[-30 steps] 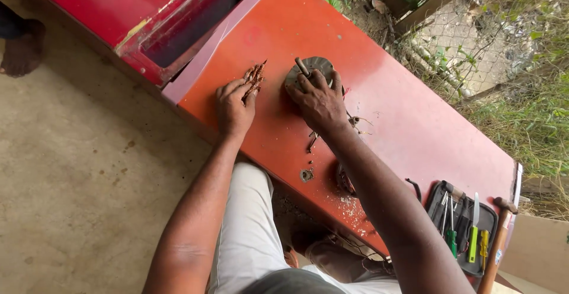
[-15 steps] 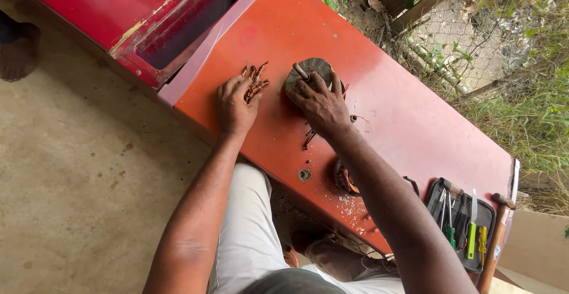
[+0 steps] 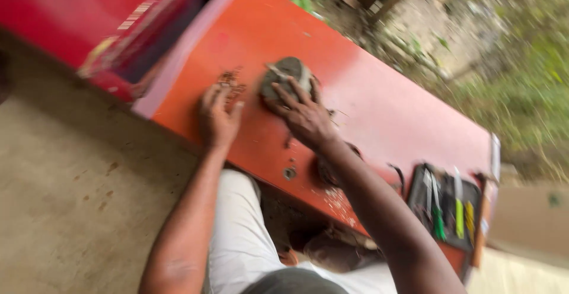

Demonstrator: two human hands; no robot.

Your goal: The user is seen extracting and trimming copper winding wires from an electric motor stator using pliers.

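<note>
Soft, even daylight, no hard shadows; heavy motion blur thru whole frame, esp. edges.

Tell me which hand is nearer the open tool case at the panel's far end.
Right. The right hand rests on the round grey part, on the side toward the tool case; the left hand lies farther away, by the small rusty bits.

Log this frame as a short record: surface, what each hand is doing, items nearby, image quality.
Surface: orange-red panel, lying flat
Left hand: flat on the panel, fingertips at a small rusty pile of parts
Right hand: resting on a round grey part; grip unclear
Nearby: black tool tray with green and yellow handled tools, at the panel's far end
Quality: motion blur, fine detail unreadable
</note>
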